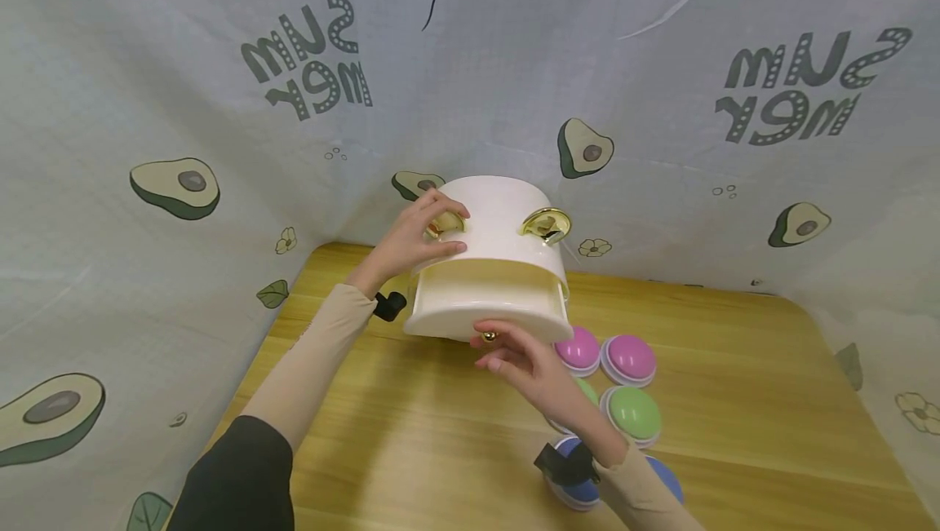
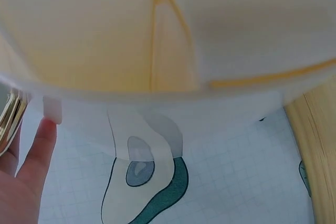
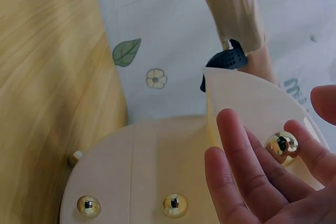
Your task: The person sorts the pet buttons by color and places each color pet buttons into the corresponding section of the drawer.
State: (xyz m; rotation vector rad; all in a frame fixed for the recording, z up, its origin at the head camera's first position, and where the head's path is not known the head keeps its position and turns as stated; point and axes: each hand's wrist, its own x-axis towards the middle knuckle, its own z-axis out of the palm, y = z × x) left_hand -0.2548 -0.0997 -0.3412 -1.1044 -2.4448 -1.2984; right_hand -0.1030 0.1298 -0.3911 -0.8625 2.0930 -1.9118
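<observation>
At the near end, two blue domes (image 1: 666,476) are partly covered by the right sleeve (image 1: 642,492) and a black wrist device (image 1: 567,467). Beyond them on the wooden table (image 1: 742,384), two green domes (image 1: 636,413) are set side by side, the left one largely hidden by the right hand (image 1: 532,368). Past those, a pair of pink domes (image 1: 631,356) is seen; white bases are shown under the domes.

The right hand is held at the front of the drawer (image 1: 448,321). Its fingers are relaxed and only slightly bent, with the gold knob (image 3: 282,148) between the index and middle fingers; the thumb is held apart from it.

The drawer is drawn partway out of the white box (image 1: 499,213), which is stood at the back of the table. Two lower knobs (image 3: 175,205) are shown on its front.

Farther back, the left hand (image 1: 414,233) is placed on the box, thumb and fingers set about the gold left ear (image 1: 446,223); whether the ear is grasped cannot be told. The right ear (image 1: 547,225) is fully exposed.

Behind the box, a pale cloth (image 1: 477,123) is hung, printed with avocados, flowers and mirrored lettering.
</observation>
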